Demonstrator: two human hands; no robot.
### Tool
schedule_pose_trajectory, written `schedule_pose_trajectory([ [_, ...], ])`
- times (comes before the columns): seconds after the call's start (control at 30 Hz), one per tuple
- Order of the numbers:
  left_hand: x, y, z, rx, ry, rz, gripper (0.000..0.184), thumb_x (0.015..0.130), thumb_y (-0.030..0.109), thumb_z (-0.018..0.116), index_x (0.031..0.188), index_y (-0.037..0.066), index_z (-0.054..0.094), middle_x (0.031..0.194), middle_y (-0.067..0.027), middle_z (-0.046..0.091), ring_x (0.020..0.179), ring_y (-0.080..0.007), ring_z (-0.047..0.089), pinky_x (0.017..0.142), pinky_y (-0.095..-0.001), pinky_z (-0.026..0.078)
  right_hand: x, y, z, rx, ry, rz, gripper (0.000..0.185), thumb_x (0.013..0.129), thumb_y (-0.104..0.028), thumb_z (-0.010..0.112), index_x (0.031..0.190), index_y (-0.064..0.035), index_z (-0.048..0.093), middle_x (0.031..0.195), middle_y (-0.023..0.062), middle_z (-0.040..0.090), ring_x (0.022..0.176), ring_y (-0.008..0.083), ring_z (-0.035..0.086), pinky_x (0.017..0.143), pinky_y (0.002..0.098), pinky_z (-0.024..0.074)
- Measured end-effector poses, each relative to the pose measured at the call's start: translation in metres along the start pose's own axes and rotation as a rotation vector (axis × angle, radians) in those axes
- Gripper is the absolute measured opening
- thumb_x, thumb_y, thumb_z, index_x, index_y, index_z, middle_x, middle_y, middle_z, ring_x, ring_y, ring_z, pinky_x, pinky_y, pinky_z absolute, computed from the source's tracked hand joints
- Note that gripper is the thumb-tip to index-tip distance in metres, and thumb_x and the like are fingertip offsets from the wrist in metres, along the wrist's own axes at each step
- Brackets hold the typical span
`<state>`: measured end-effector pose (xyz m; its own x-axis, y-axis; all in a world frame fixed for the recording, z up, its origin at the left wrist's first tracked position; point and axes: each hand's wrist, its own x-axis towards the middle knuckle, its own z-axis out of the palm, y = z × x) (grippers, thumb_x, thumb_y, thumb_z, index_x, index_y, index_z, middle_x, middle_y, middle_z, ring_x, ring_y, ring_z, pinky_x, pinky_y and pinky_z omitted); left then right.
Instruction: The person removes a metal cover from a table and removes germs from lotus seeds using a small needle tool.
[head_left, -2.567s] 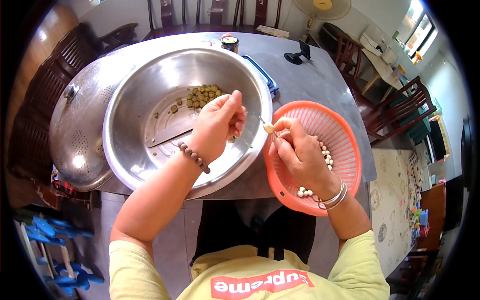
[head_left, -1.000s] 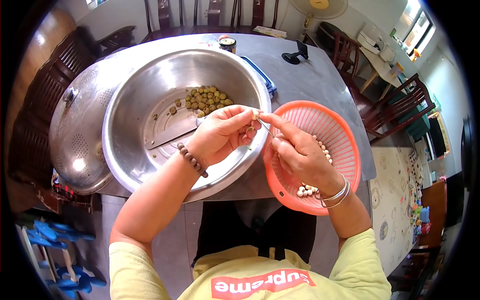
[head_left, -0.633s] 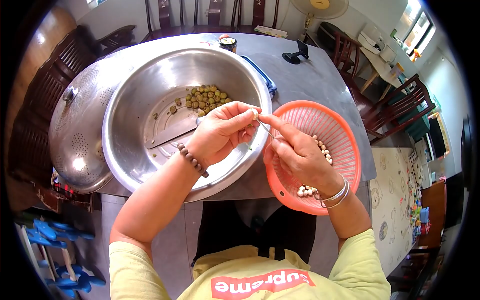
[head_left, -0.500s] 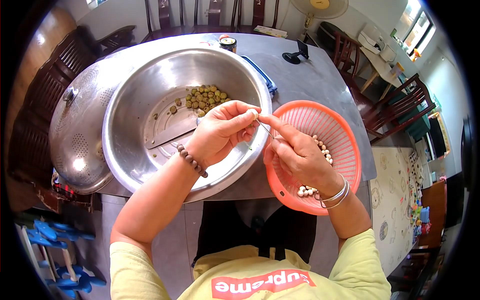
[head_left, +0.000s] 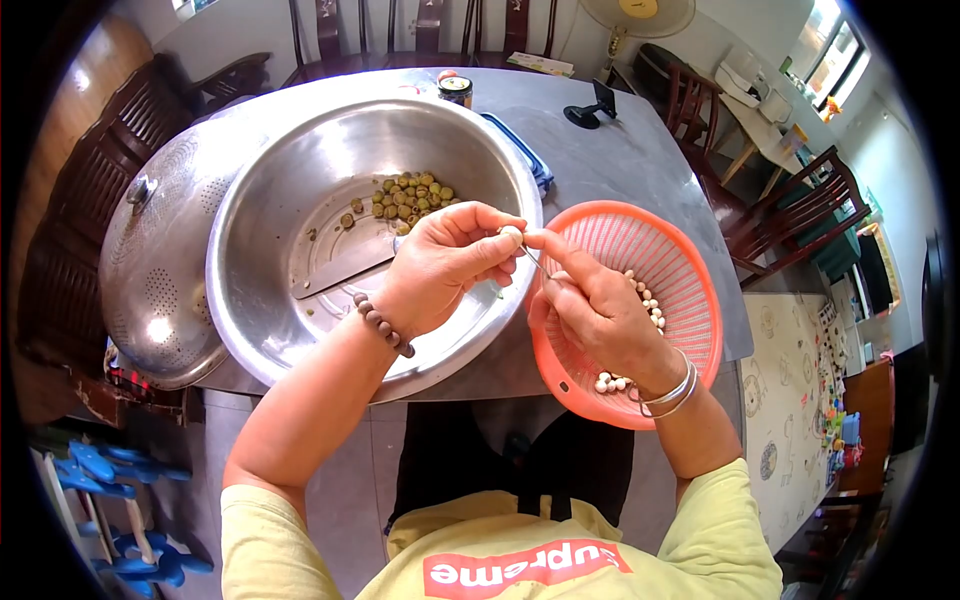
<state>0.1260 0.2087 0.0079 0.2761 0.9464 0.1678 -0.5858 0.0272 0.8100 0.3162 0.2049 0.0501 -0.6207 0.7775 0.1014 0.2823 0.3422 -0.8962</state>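
Observation:
In my left hand (head_left: 450,255), a pale lotus seed (head_left: 512,233) is pinched between thumb and fingertips, above the right rim of the steel basin (head_left: 240,190). My right hand (head_left: 605,310) closes on a thin metal pick (head_left: 535,262), whose far end meets the seed; its index fingertip is close to the seed too. Inside the basin lie a pile of greenish-brown unpeeled lotus seeds (head_left: 410,198) and a flat metal blade (head_left: 345,273). Below my right hand is an orange plastic colander (head_left: 700,290) with white peeled seeds (head_left: 648,300), partly hidden by the hand.
A perforated steel lid (head_left: 165,250) leans at the basin's left. Behind the basin stand a small jar (head_left: 455,90) and a blue-edged tray (head_left: 525,150). A black stand (head_left: 590,108) is farther back on the grey table (head_left: 630,160). Wooden chairs surround the table.
Both hands remain almost in place, with the seed and pick shifted very slightly. The basin and colander have not moved.

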Motion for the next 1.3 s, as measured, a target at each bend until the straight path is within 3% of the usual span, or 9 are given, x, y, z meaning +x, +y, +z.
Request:
schedule_pose_trajectory([
  [0.3, -0.001, 0.0, -0.004, -0.04, -0.032, -0.077, 0.017, 0.084, 0.008, 0.057, 0.1, 0.001, 0.058, 0.085, -0.006, 0.061, 0.069, -0.0093, 0.057, 0.065, -0.0218, 0.049, -0.003, -0.003, -0.004, -0.099, -0.064, -0.041, 0.045, 0.085, -0.004, 0.038, 0.13, -0.0056, 0.037, 0.066, 0.0063, 0.057, 0.062, 0.0129, 0.056, 0.063, 0.0251, 0.0454],
  [0.8, -0.002, -0.002, -0.002, 0.121, -0.029, -0.008, 0.016, 0.081, 0.006, 0.06, 0.095, -0.001, 0.059, 0.08, -0.0038, 0.061, 0.067, -0.0081, 0.057, 0.063, -0.0215, 0.049, 0.0, 0.008, 0.005, 0.144, -0.029, 0.026, 0.036, 0.085, -0.003, 0.04, 0.121, -0.0033, 0.039, 0.067, 0.0061, 0.058, 0.065, 0.0136, 0.057, 0.063, 0.0269, 0.0453],
  [0.87, -0.002, -0.002, -0.005, 0.119, -0.05, -0.004, 0.017, 0.082, 0.007, 0.06, 0.097, 0.0, 0.058, 0.085, -0.0072, 0.061, 0.07, -0.0104, 0.058, 0.064, -0.023, 0.049, 0.0, 0.004, 0.006, 0.113, -0.019, 0.067, 0.036, 0.085, -0.005, 0.041, 0.12, -0.0034, 0.039, 0.067, 0.0061, 0.058, 0.066, 0.0143, 0.058, 0.063, 0.0276, 0.0455],
  [1.3, -0.003, -0.004, -0.003, 0.101, -0.055, -0.024, 0.016, 0.082, 0.007, 0.06, 0.096, 0.0, 0.058, 0.085, -0.0065, 0.061, 0.069, -0.0105, 0.058, 0.064, -0.0232, 0.049, 0.003, 0.011, 0.015, -0.068, 0.086, -0.073, 0.029, 0.085, -0.005, 0.042, 0.114, -0.0036, 0.039, 0.063, 0.0091, 0.059, 0.059, 0.0213, 0.06, 0.056, 0.0303, 0.0461],
])
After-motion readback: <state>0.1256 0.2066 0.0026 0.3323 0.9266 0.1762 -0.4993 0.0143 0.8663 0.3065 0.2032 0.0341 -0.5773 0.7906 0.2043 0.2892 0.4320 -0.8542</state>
